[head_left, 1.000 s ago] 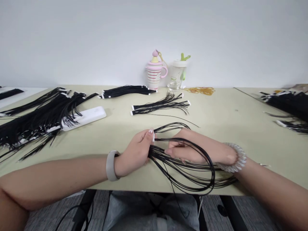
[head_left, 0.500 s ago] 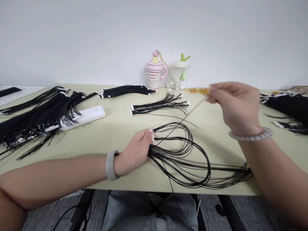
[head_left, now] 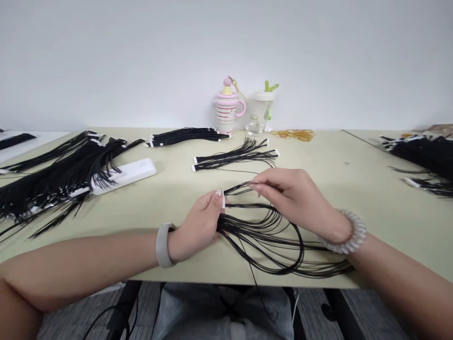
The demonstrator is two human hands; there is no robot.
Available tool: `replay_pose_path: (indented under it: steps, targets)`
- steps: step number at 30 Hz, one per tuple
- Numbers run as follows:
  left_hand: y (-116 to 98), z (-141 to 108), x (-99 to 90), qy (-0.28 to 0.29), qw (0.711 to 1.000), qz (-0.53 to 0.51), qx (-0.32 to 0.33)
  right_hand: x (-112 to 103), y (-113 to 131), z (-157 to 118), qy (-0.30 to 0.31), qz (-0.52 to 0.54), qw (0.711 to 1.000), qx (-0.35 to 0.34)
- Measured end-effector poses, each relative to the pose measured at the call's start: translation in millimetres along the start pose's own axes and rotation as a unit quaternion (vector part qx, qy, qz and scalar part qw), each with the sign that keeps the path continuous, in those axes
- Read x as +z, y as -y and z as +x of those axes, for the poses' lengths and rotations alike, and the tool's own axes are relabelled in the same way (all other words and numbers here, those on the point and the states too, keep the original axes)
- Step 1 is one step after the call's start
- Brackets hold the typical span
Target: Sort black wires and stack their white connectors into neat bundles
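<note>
Near six o'clock on the pale green table (head_left: 357,198), a looped bundle of thin black cords (head_left: 233,226) lies under both hands. The left hand (head_left: 196,226) pinches its white-tabbed end between pressed fingers; the right hand (head_left: 293,200) pinches upper strands between its fingertips (head_left: 255,187).

Coming down from high over the table, the right hand (head_left: 297,200) now reaching in close beside the left hand (head_left: 196,226). Fingertips (head_left: 255,187) pinching thin black cords (head_left: 247,189) at the top of the bunch, no longer up near the rubber bands (head_left: 293,135). Big loop of cords (head_left: 301,250) getting narrower, pulling in and not spreading so far to the right.
</note>
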State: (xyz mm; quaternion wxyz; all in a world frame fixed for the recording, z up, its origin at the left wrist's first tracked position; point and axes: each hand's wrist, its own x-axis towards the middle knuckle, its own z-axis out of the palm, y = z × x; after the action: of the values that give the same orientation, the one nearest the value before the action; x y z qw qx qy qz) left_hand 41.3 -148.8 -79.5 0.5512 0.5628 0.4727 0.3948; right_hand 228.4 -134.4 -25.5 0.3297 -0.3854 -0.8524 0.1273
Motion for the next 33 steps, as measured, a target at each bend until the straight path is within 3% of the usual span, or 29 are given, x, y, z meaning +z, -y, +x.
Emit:
replay_pose_path:
  steps: [7,15,28,33]
  targets:
    - [-2.7,-1.3,-0.8,0.004,1.000,0.015,0.020,7.9,-1.9,-5.3,0.070,-0.052,0.996,0.012]
    - [-2.4,-2.4,-1.4,0.031,0.998,0.026,0.051,18.7,0.0,-5.3,0.040,-0.033,0.999,0.001]
    - [-0.3,-2.3,-2.0,0.049,0.998,0.014,0.039,17.2,3.5,-5.9,0.020,-0.036,0.999,-0.008]
    - [-2.1,-3.3,-2.0,0.048,0.997,0.029,0.047,15.7,3.5,-5.0,0.061,-0.009,0.998,-0.003]
